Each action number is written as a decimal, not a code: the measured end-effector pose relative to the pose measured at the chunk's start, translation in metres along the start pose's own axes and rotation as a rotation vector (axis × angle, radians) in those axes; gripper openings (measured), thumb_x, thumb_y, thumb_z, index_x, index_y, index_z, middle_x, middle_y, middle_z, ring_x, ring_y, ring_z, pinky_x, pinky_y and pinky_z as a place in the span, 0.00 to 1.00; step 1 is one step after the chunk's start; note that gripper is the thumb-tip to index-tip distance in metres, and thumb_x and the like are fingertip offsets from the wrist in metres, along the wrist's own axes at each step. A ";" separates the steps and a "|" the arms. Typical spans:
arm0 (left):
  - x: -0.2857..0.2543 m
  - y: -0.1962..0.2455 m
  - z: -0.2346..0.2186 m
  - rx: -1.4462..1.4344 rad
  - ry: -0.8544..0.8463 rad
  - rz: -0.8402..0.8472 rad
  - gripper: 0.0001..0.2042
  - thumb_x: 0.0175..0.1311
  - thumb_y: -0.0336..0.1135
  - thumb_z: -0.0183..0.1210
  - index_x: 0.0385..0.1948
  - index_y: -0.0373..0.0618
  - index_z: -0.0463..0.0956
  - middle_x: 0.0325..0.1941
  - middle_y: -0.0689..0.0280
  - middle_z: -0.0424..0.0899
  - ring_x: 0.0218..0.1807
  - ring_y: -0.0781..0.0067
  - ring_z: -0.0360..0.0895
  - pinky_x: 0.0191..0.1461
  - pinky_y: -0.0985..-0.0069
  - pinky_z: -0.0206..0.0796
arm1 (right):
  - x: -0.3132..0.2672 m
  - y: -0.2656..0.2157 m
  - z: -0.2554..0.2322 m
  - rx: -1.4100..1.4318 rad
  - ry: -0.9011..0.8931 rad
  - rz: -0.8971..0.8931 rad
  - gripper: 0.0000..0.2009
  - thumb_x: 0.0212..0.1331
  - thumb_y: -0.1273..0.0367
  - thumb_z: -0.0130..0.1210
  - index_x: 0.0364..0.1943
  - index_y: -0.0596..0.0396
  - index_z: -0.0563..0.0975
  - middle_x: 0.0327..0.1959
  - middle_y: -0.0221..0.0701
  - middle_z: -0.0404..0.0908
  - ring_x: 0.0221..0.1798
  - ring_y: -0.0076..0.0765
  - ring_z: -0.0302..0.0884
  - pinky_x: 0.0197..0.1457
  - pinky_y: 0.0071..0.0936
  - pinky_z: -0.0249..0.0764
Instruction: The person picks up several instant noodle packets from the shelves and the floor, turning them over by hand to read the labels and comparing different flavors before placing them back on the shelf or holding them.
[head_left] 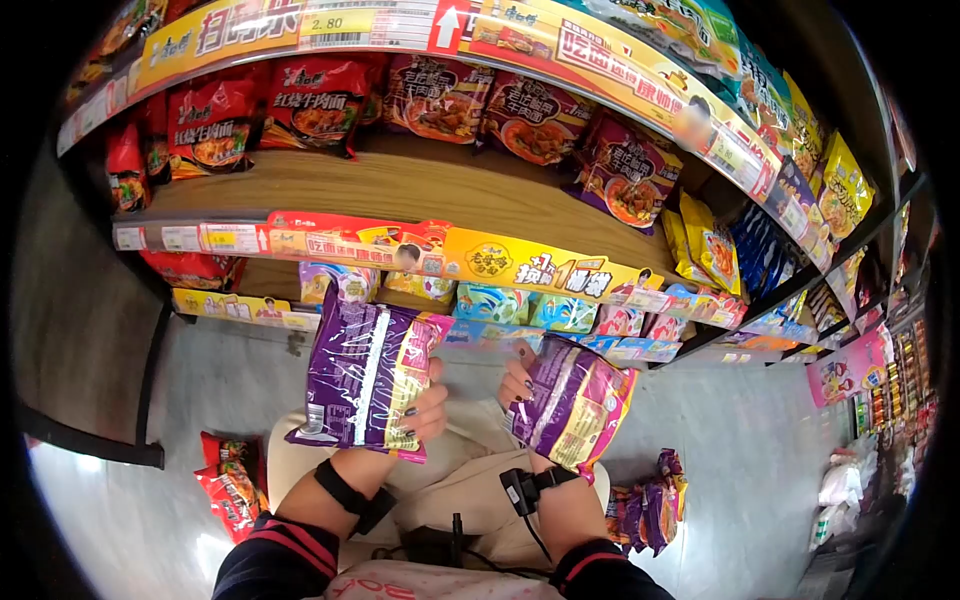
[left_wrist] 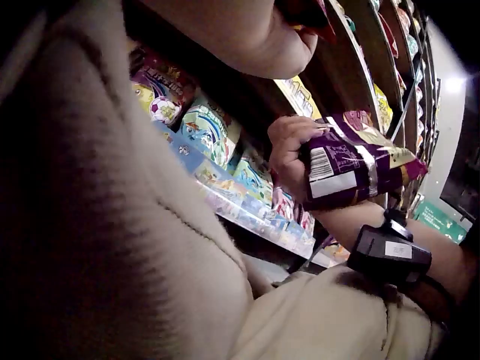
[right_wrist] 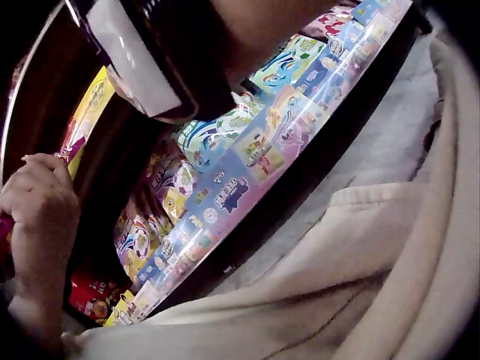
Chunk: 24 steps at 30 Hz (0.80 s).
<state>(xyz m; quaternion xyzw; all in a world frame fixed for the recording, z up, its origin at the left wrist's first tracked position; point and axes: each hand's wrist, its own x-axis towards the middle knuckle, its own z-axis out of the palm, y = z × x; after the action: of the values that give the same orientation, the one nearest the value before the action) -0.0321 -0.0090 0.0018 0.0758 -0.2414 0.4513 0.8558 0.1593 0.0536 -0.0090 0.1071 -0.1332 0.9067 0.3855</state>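
My left hand (head_left: 425, 410) grips the right edge of a purple instant noodle packet (head_left: 345, 370), which is held up with its printed back and pale centre seam facing me. Close beside it, my right hand (head_left: 517, 376) holds a second purple noodle packet (head_left: 575, 400) by its left edge, tilted over the right forearm. From the left wrist view, the right hand (left_wrist: 289, 154) has its fingers round the packet (left_wrist: 349, 169), barcode showing. In the right wrist view, the left hand (right_wrist: 41, 202) is at the left, its packet mostly cut off.
Ahead, a wooden shelf (head_left: 400, 185) bears red noodle packets (head_left: 315, 100) and purple ones (head_left: 630, 170) along its back. Yellow packets (head_left: 705, 240) stand farther right. On the floor, red packets (head_left: 232, 485) lie at my left and several purple packets (head_left: 650, 505) at my right.
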 end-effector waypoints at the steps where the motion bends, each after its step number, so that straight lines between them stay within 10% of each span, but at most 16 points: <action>1: 0.000 -0.001 0.001 -0.006 0.019 0.007 0.21 0.57 0.50 0.40 0.40 0.40 0.61 0.15 0.66 0.63 0.11 0.76 0.62 0.16 0.77 0.54 | -0.002 0.000 -0.001 -0.004 0.022 -0.017 0.13 0.55 0.60 0.41 0.38 0.52 0.63 0.16 0.28 0.61 0.18 0.26 0.60 0.24 0.21 0.57; 24: 0.002 -0.003 0.004 0.069 0.059 0.013 0.22 0.57 0.48 0.40 0.43 0.37 0.61 0.17 0.66 0.61 0.14 0.74 0.60 0.18 0.78 0.51 | 0.009 -0.008 -0.024 -0.140 -0.248 0.114 0.18 0.54 0.57 0.41 0.43 0.54 0.63 0.22 0.31 0.67 0.24 0.29 0.63 0.31 0.25 0.60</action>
<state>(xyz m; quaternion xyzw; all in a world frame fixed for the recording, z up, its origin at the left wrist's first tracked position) -0.0300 -0.0108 0.0062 0.0904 -0.2009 0.4668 0.8565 0.1565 0.0730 -0.0277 0.1832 -0.2486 0.8954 0.3208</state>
